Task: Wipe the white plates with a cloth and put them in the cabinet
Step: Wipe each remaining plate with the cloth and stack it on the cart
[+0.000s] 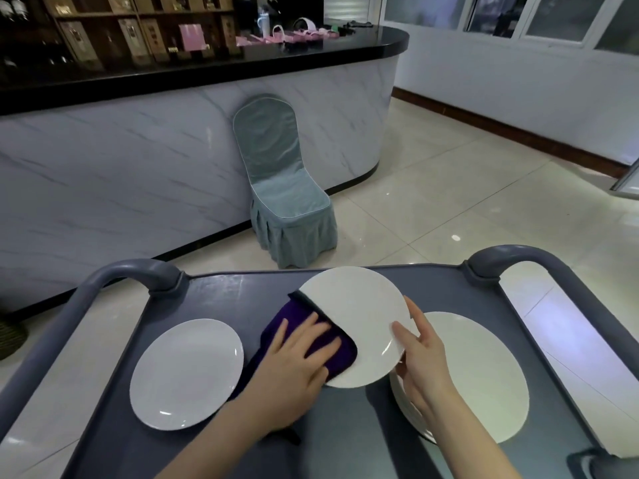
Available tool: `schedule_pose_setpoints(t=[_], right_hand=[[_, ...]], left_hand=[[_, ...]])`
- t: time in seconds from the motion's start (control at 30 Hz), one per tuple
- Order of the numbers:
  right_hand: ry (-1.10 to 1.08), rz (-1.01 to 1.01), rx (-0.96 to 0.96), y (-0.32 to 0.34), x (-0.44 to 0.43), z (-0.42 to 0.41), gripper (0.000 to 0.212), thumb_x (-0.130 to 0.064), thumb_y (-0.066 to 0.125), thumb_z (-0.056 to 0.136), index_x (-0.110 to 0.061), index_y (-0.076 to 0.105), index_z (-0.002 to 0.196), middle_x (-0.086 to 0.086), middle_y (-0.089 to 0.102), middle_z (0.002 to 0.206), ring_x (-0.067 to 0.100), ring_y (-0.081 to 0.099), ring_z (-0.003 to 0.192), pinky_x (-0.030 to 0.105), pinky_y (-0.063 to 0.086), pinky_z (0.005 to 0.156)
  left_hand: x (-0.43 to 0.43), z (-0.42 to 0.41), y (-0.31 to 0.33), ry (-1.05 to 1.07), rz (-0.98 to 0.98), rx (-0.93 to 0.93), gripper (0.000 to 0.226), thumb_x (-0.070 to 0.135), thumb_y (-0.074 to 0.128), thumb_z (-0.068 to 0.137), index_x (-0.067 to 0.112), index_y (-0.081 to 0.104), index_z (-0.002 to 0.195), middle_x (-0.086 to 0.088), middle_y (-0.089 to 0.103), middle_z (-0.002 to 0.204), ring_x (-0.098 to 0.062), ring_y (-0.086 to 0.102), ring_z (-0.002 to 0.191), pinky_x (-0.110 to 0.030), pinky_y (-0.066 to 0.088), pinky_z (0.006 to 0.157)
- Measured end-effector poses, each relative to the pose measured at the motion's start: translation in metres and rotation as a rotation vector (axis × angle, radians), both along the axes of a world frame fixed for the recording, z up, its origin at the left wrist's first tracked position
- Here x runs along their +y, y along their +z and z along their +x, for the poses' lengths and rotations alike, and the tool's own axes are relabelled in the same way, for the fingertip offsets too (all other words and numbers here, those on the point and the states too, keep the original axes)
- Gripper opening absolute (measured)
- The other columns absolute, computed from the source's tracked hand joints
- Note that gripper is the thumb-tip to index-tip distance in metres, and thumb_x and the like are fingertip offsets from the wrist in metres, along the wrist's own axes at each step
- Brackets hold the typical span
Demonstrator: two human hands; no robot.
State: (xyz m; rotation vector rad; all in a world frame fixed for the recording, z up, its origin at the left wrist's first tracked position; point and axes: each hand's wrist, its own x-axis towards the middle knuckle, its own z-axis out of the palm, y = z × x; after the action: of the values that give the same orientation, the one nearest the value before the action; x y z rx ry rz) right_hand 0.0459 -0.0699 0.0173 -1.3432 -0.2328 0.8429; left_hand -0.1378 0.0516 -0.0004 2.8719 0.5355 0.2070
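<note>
On top of the grey plastic service cart [221, 299], between its two rounded handles, lie three groups of plates. At left, one round white plate [186, 373] lies flat on the cart surface. At right there is a stack of round white plates [484, 375], also flat; the count is not readable.

Between them, a third round white plate [359, 319] is held above the cart and tilted. Its near right edge overlaps the stack in view.

Right hand [420, 354]: grasps the raised plate at its right rim. The thumb lies on the upper face and the other fingers go behind the edge.

Left hand [297, 354]: fingers extended and spread flat, pressing a dark purple folded cloth [333, 356] against the left part of the raised plate's face. The cloth covers that side of the plate, and part of it hangs below toward the cart. I cannot tell whether the thumb hooks under the plate.

Beyond the cart, a chair with a grey-blue fabric cover [283, 188] stands against a curved, marble-patterned counter with a black top [138, 160]. The floor is pale glossy tile [449, 202]. No cabinet is identifiable from this view.
</note>
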Motion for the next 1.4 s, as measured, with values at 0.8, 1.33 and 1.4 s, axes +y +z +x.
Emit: schedule_pose_setpoints(t=[0.8,1.33,1.4], right_hand=[[0.084,0.016,0.042,-0.002,0.005,-0.020,0.043,-0.004,0.052,0.099,-0.035,0.061,0.128,0.010,0.075,0.106,0.029,0.070,0.092,0.041,0.057,0.072],[0.013,0.068,0.043,0.014,-0.008,-0.004,0.046,0.000,0.052,0.095,-0.033,0.065,0.125,0.002,0.077,0.102,0.021,0.074,0.081,0.030,0.055,0.051],[0.036,0.072,0.054,0.014,-0.007,-0.008,0.047,0.000,0.052,0.096,-0.032,0.064,0.127,0.003,0.075,0.109,0.026,0.074,0.090,0.032,0.057,0.057]], left_hand=[[-0.034,0.011,-0.012,-0.100,0.027,0.079,0.058,0.041,0.016,0.101,0.032,0.001,0.156,0.012,-0.009,0.163,-0.010,-0.012,0.150,-0.043,-0.006,0.119],[-0.009,-0.002,-0.013,0.082,-0.062,0.109,0.059,0.047,0.002,0.095,0.039,-0.010,0.153,0.023,-0.017,0.159,-0.003,-0.019,0.147,-0.044,-0.017,0.118],[-0.024,0.000,-0.015,0.029,-0.092,0.087,0.056,0.046,0.004,0.098,0.043,-0.011,0.152,0.024,-0.018,0.159,-0.001,-0.021,0.146,-0.044,-0.015,0.118]])
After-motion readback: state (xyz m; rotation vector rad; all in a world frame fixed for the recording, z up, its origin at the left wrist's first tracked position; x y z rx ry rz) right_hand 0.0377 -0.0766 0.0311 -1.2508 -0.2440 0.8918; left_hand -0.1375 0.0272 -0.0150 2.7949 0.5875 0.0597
